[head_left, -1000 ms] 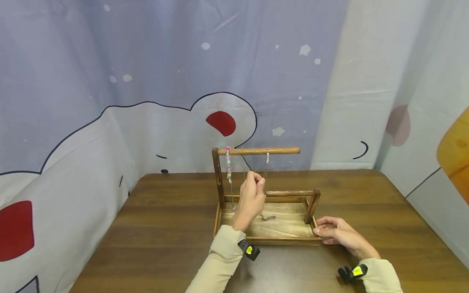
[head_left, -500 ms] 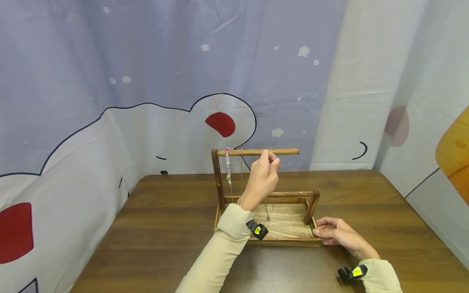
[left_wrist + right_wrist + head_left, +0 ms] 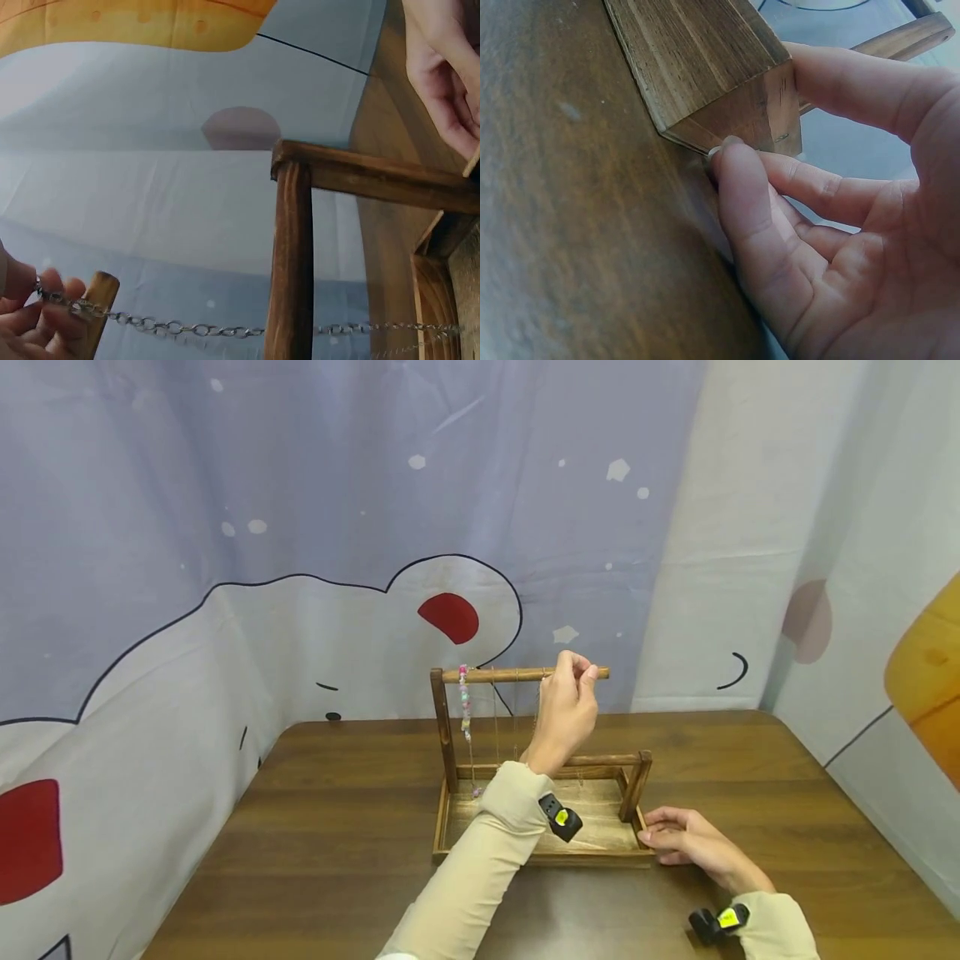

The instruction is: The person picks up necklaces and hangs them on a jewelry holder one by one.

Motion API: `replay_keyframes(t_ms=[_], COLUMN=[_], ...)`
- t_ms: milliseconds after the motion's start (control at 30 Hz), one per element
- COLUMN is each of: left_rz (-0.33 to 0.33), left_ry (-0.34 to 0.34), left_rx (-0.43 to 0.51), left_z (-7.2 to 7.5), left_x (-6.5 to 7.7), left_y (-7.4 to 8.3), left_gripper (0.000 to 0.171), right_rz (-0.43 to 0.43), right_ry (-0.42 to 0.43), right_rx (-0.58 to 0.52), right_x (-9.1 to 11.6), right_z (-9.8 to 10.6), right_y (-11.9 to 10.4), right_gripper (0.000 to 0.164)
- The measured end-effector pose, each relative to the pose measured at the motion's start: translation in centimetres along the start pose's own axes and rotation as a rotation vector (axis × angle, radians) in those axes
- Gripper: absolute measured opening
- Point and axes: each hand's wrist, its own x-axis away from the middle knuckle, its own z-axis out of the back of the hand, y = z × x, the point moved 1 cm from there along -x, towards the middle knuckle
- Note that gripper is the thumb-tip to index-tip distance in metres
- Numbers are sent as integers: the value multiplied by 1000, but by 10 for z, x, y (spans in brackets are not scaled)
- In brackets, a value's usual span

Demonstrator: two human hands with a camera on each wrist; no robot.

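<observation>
A wooden jewelry stand (image 3: 543, 857) has a tall upper bar, a lower bar and a shallow tray. My left hand (image 3: 567, 706) is at the right part of the upper bar, pinching a metal chain necklace (image 3: 199, 330) between thumb and fingers. In the left wrist view the chain stretches from the fingertips past the lower bar toward the tray; in the head view the hand and sleeve hide most of it. My right hand (image 3: 693, 843) holds the right end of the tray, its thumb at the lower corner. A colorful beaded necklace (image 3: 465, 703) hangs at the bar's left.
Thin chains, one of them a fine chain (image 3: 496, 727), hang along the upper bar between the beads and my left hand. The stand is on a brown wooden table (image 3: 322, 843). A printed curtain (image 3: 337, 635) rises behind the table's back edge.
My left hand has moved up and to the right with the chain, from below the upper bar to near its right end. My right hand stays at the tray's end.
</observation>
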Motion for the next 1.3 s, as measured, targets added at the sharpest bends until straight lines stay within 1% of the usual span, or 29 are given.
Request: replay_keyframes(t_ms=[67, 167, 300, 400, 500, 667, 767, 833, 933, 1000, 1167, 1233, 1300], left_rz=[-19, -44, -48, -58, -53, -38, -54, -68, -85, -87, -64, -73, -102], left_ry=[-10, -29, -72, -98, -102, -100, -78, -46, 4, 36, 98, 112, 126], left_rx=[2, 35, 60, 48, 38, 8, -12, -17, 8, 24, 50, 58, 55], left_z=[-3, -7, -12, -16, -19, -24, -26, -26, -25, -23, -16, -13, -11], left_x=[-2, -5, -8, -10, -12, -14, -13, -11, -9, -6, 2, 5, 8], left_y=[2, 4, 7, 11, 12, 8, 4, 1, -3, -6, -14, -17, -21], left_gripper=[6, 6, 5, 4, 4, 5, 5, 5, 5, 5, 7, 9, 9], right_rz=[-3, 5, 15, 8, 10, 11, 11, 10, 5, 3, 3, 3, 15], right_ry=[8, 8, 2, 10, 16, 32, 37, 38, 35, 38, 28, 21, 14], right_rx=[-2, -4, -9, -13, -13, -22, -27, -28, -26, -22, -19, -15, -14], right_x=[0, 0, 1, 1, 0, -2, -1, -1, 0, 0, 1, 1, 2], right_z=[1, 2, 2, 2, 1, 0, -1, -2, -2, -3, -2, -1, -1], right_y=[0, -1, 0, 2, 3, 4, 4, 3, 2, 2, 1, 1, 1], right_gripper=[55, 55, 54, 53, 53, 53, 53, 53, 54, 54, 55, 55, 55])
